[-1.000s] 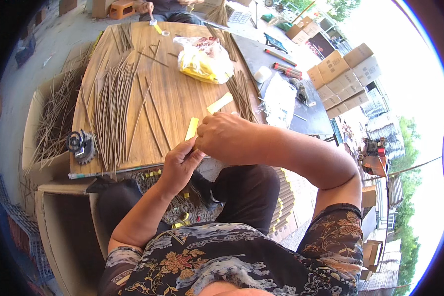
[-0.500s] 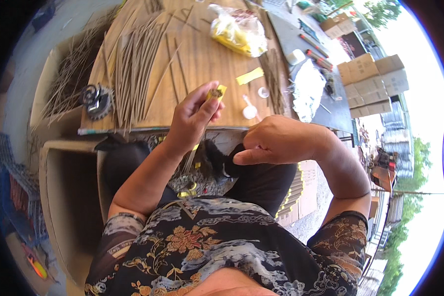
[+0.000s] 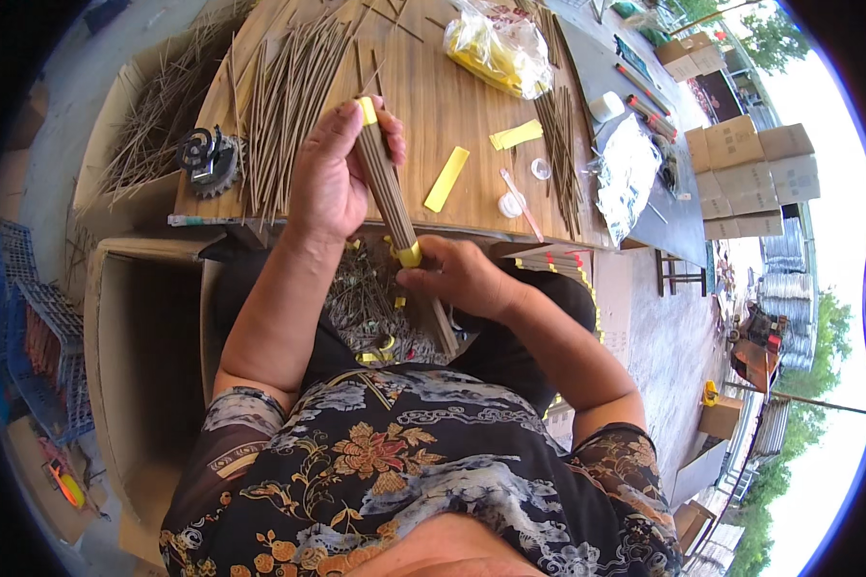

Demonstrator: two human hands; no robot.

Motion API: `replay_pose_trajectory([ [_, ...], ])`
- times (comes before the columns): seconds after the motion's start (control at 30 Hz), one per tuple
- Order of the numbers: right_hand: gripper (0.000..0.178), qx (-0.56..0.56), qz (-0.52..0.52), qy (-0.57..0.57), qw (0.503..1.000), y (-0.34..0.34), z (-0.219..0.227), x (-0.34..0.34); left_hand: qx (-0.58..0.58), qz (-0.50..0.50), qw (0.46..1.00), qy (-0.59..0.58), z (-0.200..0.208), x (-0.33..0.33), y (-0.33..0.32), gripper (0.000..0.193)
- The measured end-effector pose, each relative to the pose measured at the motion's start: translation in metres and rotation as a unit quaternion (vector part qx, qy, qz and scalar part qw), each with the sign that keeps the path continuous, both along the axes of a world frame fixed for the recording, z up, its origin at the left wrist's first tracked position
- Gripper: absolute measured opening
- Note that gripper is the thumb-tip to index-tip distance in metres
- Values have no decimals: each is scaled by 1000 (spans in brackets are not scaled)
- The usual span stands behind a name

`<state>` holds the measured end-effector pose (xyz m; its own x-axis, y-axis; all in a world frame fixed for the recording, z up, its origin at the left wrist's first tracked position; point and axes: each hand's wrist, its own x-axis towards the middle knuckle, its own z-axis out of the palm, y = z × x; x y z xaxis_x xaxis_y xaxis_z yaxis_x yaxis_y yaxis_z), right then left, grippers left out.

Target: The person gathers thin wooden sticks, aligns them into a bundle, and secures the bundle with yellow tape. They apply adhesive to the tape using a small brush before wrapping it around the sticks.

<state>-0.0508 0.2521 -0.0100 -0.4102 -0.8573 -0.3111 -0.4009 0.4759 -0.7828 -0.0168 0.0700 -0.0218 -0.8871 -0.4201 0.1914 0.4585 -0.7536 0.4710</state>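
A bundle of thin brown sticks (image 3: 385, 188) slants over the table's near edge, its far end up and its near end toward my lap. My left hand (image 3: 332, 173) wraps round the far end, beside a yellow band (image 3: 368, 111). Lower down, the fingers and thumb of my right hand (image 3: 467, 277) pinch the bundle at a second yellow band (image 3: 410, 255). Sticks stick out below that hand. To the right of the bundle, a yellow paper strip (image 3: 446, 180) lies on the wooden table (image 3: 423, 87).
Loose sticks (image 3: 293, 106) spread over the table's left, near a black toothed holder (image 3: 210, 163). More yellow strips (image 3: 516, 135), a small white pot (image 3: 511, 204) and a plastic bag (image 3: 498, 48) lie right. An open carton (image 3: 149, 264) stands left of my legs.
The bundle has turned from end-on to lengthwise in my left hand. My right hand has come left from the table edge and closed on its lower band. A yellow strip near the bundle now shows.
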Motion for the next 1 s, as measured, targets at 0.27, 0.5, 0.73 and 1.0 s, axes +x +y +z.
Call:
replay_pose_trajectory([
  [0.27, 37, -120, -89, -409, 900, 6, 38, -12, 144, 25, 985, -96, -21, 3, -44, 26],
  [0.5, 70, -209, -56, 2, 976, 15, 1, -11, 386, 26, 917, -102, -27, -3, -35, 28],
  [0.73, 49, -337, -97, 51, 935, -3, 45, 12, 278, -45, 938, -201, -23, 2, 9, 39],
  [1.0, 15, -145, -59, -20, 987, 5, 100, -22, -173, 49, 976, -123, -4, 14, 2, 63],
])
